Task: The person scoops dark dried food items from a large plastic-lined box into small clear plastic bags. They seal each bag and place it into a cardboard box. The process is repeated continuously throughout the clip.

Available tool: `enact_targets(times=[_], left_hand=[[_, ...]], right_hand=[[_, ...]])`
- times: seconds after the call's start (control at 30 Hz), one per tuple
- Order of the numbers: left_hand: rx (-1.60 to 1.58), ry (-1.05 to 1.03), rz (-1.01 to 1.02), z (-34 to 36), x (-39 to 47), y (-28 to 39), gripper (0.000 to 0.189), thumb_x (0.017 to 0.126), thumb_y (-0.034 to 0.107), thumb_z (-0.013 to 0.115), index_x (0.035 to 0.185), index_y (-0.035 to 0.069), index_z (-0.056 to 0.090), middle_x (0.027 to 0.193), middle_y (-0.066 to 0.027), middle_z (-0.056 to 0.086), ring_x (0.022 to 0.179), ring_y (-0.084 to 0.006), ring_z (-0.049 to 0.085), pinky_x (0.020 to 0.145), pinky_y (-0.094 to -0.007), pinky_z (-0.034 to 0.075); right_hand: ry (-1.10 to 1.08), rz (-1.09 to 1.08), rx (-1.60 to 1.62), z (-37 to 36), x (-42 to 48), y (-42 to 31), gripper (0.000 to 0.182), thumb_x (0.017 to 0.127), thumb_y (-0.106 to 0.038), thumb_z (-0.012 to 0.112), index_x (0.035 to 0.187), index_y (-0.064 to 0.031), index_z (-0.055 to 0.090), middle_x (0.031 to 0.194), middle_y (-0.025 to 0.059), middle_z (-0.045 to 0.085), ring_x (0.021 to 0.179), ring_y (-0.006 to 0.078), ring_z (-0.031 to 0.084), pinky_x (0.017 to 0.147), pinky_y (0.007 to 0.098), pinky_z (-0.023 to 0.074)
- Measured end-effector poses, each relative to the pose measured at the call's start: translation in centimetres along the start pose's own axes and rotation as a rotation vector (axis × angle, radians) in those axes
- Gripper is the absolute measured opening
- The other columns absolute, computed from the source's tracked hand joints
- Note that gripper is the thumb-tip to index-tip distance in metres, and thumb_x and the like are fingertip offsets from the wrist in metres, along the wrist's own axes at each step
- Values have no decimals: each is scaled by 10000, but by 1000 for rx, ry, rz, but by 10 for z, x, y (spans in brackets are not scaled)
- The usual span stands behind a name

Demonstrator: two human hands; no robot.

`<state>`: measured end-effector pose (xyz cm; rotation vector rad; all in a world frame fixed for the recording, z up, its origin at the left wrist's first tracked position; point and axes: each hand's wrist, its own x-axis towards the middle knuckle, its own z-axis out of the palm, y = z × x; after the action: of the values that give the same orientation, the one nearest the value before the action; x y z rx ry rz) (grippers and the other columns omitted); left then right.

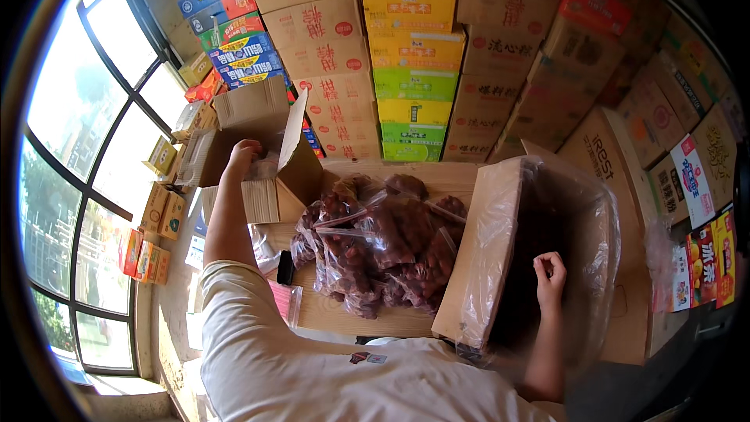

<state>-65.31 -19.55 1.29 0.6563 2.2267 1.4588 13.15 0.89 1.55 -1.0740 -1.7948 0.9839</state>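
My left hand (pixel 245 153) reaches into an open cardboard box (pixel 258 196) at the left, beside clear plastic (pixel 265 167) lying inside it. The fingers are partly hidden, so their grip does not show. Over a large carton lined with clear plastic film (pixel 491 246), my right hand (pixel 551 275) is raised with its fingers curled towards the thumb; nothing shows in it. The carton's inside is dark and its contents are unclear. Between the two boxes lies a heap of clear zip bags (pixel 381 246) filled with dark red fruit that looks like dried jujubes.
The heap lies on a wooden tabletop (pixel 328 319). Near its left edge are a black object (pixel 285 268) and a pink pack in clear plastic (pixel 286 300). Stacked cartons (pixel 331 53) wall off the back. Windows (pixel 88 187) and small boxes (pixel 155 208) line the left; more cartons (pixel 656 117) stand right.
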Motion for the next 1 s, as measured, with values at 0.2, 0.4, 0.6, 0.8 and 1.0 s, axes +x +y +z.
enact_targets(times=[0.2, 0.4, 0.6, 0.8, 1.0], left_hand=[[459, -162, -367, 27, 13, -24, 329, 843, 232, 580, 1153, 172, 672, 1106, -69, 636, 999, -217, 561, 814, -397, 456], [628, -387, -495, 24, -6, -8, 345, 845, 361, 610, 1166, 254, 676, 1221, -46, 586, 1080, -216, 517, 870, -416, 411], [655, -334, -450, 33, -29, 25, 346, 798, 320, 672, 1119, 195, 701, 1183, -86, 603, 1062, -208, 525, 863, -416, 414], [475, 42, -125, 17, -10, -21, 244, 775, 264, 694, 878, 49, 747, 824, -128, 676, 750, -267, 626, 749, -369, 491], [433, 645, 500, 21, -60, 27, 244, 844, 236, 656, 845, -4, 702, 828, -136, 677, 795, -301, 659, 751, -369, 502]], right_hand=[[21, 71, -13, 0, -1, 13, 84, 883, -45, 607, 819, -23, 558, 782, -13, 506, 685, 57, 466, 626, 218, 380], [8, 99, -7, 0, 2, 24, 95, 876, -46, 613, 806, -22, 553, 772, -16, 491, 678, 56, 441, 616, 218, 363], [3, 99, 9, 3, 2, 29, 98, 868, -41, 621, 800, -22, 552, 763, -25, 482, 673, 49, 429, 608, 216, 360], [-16, 84, 9, 6, 3, 27, 91, 865, -42, 623, 800, -29, 561, 736, -35, 480, 660, 41, 419, 596, 208, 347], [-8, 69, 10, 5, 2, 24, 93, 863, -48, 628, 793, -34, 568, 743, -39, 494, 651, 38, 423, 590, 206, 348]])
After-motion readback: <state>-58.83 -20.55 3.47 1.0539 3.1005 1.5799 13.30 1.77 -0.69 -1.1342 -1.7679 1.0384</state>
